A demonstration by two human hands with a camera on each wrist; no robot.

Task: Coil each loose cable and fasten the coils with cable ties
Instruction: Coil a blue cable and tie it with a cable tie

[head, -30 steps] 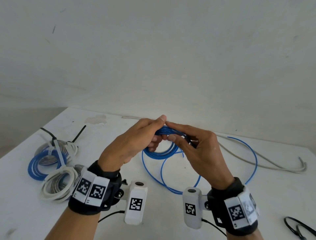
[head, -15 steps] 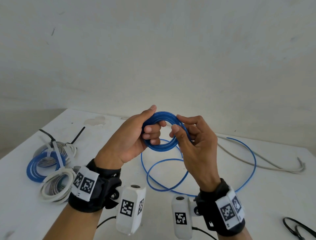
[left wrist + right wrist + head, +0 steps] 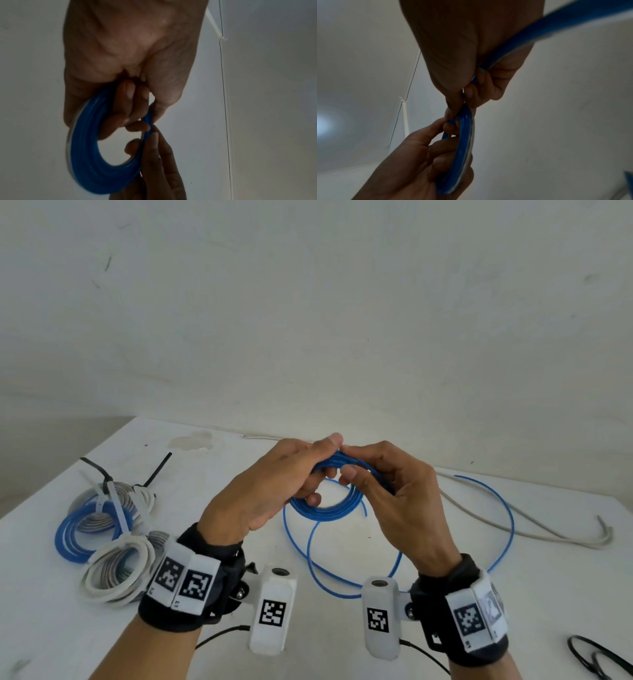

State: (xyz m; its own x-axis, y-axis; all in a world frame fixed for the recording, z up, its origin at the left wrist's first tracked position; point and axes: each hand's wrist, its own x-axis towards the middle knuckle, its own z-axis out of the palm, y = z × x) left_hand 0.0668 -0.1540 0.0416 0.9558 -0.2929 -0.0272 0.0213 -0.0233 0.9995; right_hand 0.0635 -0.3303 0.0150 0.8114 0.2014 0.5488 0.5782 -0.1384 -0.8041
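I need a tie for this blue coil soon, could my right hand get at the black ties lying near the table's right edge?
Probably not yet: the right hand grips the blue coil. The black ties lie uncovered, so once it lets go the way looks free.

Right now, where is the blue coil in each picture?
Head: the blue coil is at the middle, held above the table between both hands.
Left wrist: the coil is at lower left, under the left hand.
Right wrist: the coil is at lower middle, below the right hand.
Shared landmark: the left hand's fingers curled round the coil.
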